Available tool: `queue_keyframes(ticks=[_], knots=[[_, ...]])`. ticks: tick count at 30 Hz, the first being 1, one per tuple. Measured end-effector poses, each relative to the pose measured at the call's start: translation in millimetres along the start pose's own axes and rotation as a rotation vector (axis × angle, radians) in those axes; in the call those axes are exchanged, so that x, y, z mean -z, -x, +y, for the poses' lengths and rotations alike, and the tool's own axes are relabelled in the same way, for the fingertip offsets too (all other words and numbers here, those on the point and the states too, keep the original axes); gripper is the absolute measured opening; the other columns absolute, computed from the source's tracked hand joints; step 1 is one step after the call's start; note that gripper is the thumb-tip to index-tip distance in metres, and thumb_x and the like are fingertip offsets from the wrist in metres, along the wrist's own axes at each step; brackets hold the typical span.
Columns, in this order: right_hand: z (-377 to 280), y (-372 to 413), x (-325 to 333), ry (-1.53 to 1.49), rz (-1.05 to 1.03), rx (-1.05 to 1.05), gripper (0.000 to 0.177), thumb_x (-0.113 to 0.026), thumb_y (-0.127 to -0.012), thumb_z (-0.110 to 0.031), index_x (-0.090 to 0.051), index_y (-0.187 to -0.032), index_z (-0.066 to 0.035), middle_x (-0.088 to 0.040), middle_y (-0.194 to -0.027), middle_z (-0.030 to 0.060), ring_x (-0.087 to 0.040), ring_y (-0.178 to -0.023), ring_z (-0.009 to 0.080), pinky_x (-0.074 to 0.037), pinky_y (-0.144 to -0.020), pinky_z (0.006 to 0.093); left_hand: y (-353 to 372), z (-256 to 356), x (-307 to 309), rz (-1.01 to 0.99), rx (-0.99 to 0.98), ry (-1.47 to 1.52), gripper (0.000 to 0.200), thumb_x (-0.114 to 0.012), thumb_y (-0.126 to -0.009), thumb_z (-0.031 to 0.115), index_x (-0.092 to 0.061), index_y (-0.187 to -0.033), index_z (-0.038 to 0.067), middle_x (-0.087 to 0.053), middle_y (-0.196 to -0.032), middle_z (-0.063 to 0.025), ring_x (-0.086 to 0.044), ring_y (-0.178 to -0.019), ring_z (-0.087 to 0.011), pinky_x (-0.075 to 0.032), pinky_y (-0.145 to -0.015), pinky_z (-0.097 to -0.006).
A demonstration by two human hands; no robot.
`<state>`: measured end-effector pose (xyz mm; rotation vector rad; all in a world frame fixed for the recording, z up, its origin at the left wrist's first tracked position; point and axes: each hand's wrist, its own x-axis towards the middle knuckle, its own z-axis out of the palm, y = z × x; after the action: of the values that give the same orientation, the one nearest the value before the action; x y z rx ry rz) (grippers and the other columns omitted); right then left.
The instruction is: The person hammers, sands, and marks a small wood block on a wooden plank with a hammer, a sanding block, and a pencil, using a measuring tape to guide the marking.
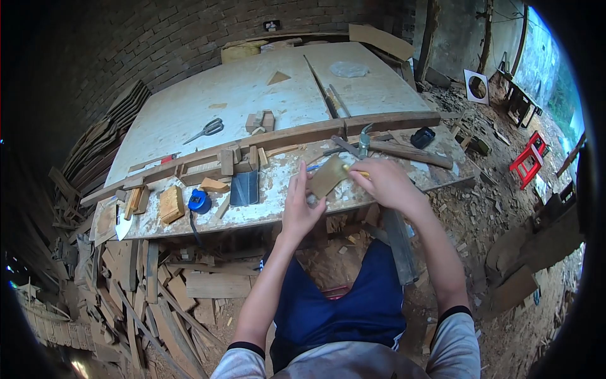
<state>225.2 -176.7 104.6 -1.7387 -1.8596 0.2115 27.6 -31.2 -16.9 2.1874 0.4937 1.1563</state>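
Note:
A thin flat brown piece [329,176], seemingly wood, is at the front part of the bench. My left hand [302,205] grips it by the left side and lower edge, thumb and fingers apart around it. My right hand [388,182] is closed on a slim yellow pencil-like stick [362,173], its end at the piece's upper right. Just beyond lies a hammer [404,151], its head [364,140] toward the middle. Part of a blue pen-like thing [313,167] shows beside my left fingers.
A long wooden beam [284,136] crosses the bench [189,120]. On the left are a blue tape measure [199,201], wood blocks [171,204] and a dark sanding-sheet-like rectangle [244,188]. Scissors [207,129] lie beyond the beam, a black object [422,138] at right. Scrap wood [218,285] covers the floor.

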Motion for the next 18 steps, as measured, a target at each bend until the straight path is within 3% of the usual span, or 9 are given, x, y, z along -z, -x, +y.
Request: queue_keyframes(ticks=[3, 7, 10, 11, 12, 14, 16, 17, 18], knots=[[-19, 13, -8, -0.006, -0.079, 0.052, 0.030, -0.068, -0.109, -0.029, -0.082, -0.121, -0.006, -0.081, -0.113, 0.0194, -0.076, -0.106, 0.0411, -0.059, -0.093, 0.0493, -1, 0, 1, 0.020, -0.004, -0.004, 0.110, -0.082, -0.086, -0.007, -0.025, -0.178, 0.008, -0.056, -0.140, -0.0189, -0.067, -0.123, -0.0310, -0.067, -0.096, -0.0377], [9, 6, -4, -0.060, 0.103, -0.095, 0.031, -0.068, -0.109, -0.029, -0.081, -0.124, -0.005, -0.081, -0.117, 0.0200, -0.076, -0.105, 0.0431, -0.059, -0.094, 0.0489, 0, 3, 4, -0.018, 0.050, 0.058, 0.106, -0.080, -0.086, -0.008, -0.029, -0.177, 0.010, -0.053, -0.142, -0.0181, -0.066, -0.123, -0.0306, -0.067, -0.096, -0.0370], [-4, 9, -7, -0.059, 0.056, 0.049, 0.031, -0.068, -0.110, -0.028, -0.081, -0.124, -0.004, -0.081, -0.114, 0.0204, -0.077, -0.101, 0.0417, -0.060, -0.092, 0.0476, -3, -3, 3, 0.003, 0.026, 0.063, 0.103, -0.077, -0.087, -0.010, -0.033, -0.177, 0.013, -0.053, -0.142, -0.0172, -0.066, -0.122, -0.0302, -0.066, -0.095, -0.0369], [-11, 10, -3, -0.270, -0.084, -0.099, 0.031, -0.067, -0.110, -0.027, -0.080, -0.124, -0.003, -0.081, -0.113, 0.0205, -0.078, -0.100, 0.0394, -0.060, -0.090, 0.0461, -1, -5, 2, 0.004, 0.027, 0.068, 0.102, -0.075, -0.087, -0.011, -0.034, -0.177, 0.014, -0.054, -0.142, -0.0168, -0.067, -0.121, -0.0301, -0.065, -0.094, -0.0373], [-4, 8, -4, -0.243, -0.021, -0.087, 0.029, -0.066, -0.110, -0.024, -0.080, -0.124, -0.002, -0.081, -0.110, 0.0181, -0.077, -0.093, 0.0326, -0.060, -0.085, 0.0439, 1, -5, 2, 0.004, 0.029, 0.074, 0.102, -0.074, -0.087, -0.011, -0.034, -0.177, 0.015, -0.055, -0.141, -0.0165, -0.067, -0.120, -0.0300, -0.064, -0.094, -0.0376], [16, 3, 2, -0.180, 0.115, -0.063, 0.027, -0.065, -0.112, -0.020, -0.080, -0.123, -0.001, -0.081, -0.103, 0.0133, -0.074, -0.079, 0.0191, -0.059, -0.074, 0.0395, 3, -5, 0, 0.065, 0.030, 0.026, 0.084, -0.069, -0.086, -0.013, -0.052, -0.165, 0.010, -0.066, -0.127, -0.0160, -0.072, -0.110, -0.0324, -0.062, -0.092, -0.0380], [1, -1, 19, -0.128, 0.198, -0.137, 0.027, -0.065, -0.112, -0.020, -0.080, -0.122, 0.000, -0.081, -0.100, 0.0131, -0.075, -0.080, 0.0204, -0.058, -0.074, 0.0378, 0, -5, 0, 0.124, -0.051, -0.025, 0.072, -0.068, -0.085, -0.014, -0.063, -0.154, 0.006, -0.071, -0.118, -0.0160, -0.074, -0.105, -0.0340, -0.061, -0.091, -0.0382], [-2, -3, 20, -0.138, 0.248, -0.090, 0.028, -0.065, -0.112, -0.022, -0.080, -0.122, 0.000, -0.081, -0.099, 0.0137, -0.075, -0.080, 0.0217, -0.058, -0.074, 0.0378, 1, -2, -4, 0.200, 0.008, 0.028, 0.044, -0.070, -0.083, -0.011, -0.078, -0.124, 0.001, -0.075, -0.109, -0.0150, -0.076, -0.103, -0.0306, -0.061, -0.094, -0.0383], [-8, -2, 22, -0.149, 0.296, -0.047, 0.029, -0.064, -0.112, -0.023, -0.080, -0.121, 0.000, -0.081, -0.099, 0.0143, -0.075, -0.081, 0.0230, -0.058, -0.075, 0.0377, 2, -4, -3, 0.184, 0.002, 0.019, 0.039, -0.070, -0.083, -0.011, -0.080, -0.119, 0.002, -0.075, -0.109, -0.0149, -0.077, -0.103, -0.0304, -0.061, -0.094, -0.0383]])
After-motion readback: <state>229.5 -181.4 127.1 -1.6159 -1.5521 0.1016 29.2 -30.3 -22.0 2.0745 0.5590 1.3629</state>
